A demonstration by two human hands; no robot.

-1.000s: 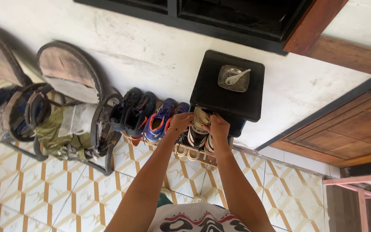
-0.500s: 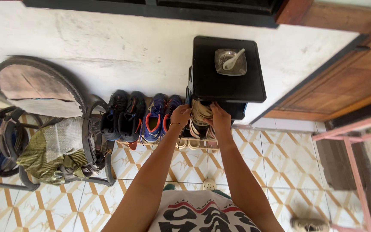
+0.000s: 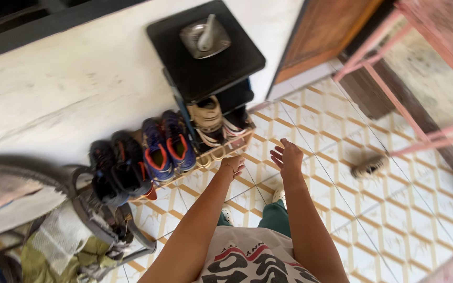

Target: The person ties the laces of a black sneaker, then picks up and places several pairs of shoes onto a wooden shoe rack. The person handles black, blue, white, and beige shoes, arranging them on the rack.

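Both hands are held empty above the tiled floor [image 3: 342, 209]: the right hand [image 3: 287, 157] with fingers spread, the left hand [image 3: 233, 166] loosely curled, near the beige shoes [image 3: 209, 118] on the shoe rack [image 3: 226, 152].

Low shoe rack [image 3: 226, 151] on tiled floor [image 3: 394, 209] — sneakers [image 3: 169, 147] (paired) on it

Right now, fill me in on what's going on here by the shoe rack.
A person stands over a low wooden shoe rack against a white wall. Both hands are empty and off the shoes: the left hand hangs just in front of the rack's edge, and the right hand is open above the patterned floor tiles. A beige sneaker sits on the rack under a black stand, beside blue-and-orange shoes and black shoes. One lone shoe lies on the tiles to the right.
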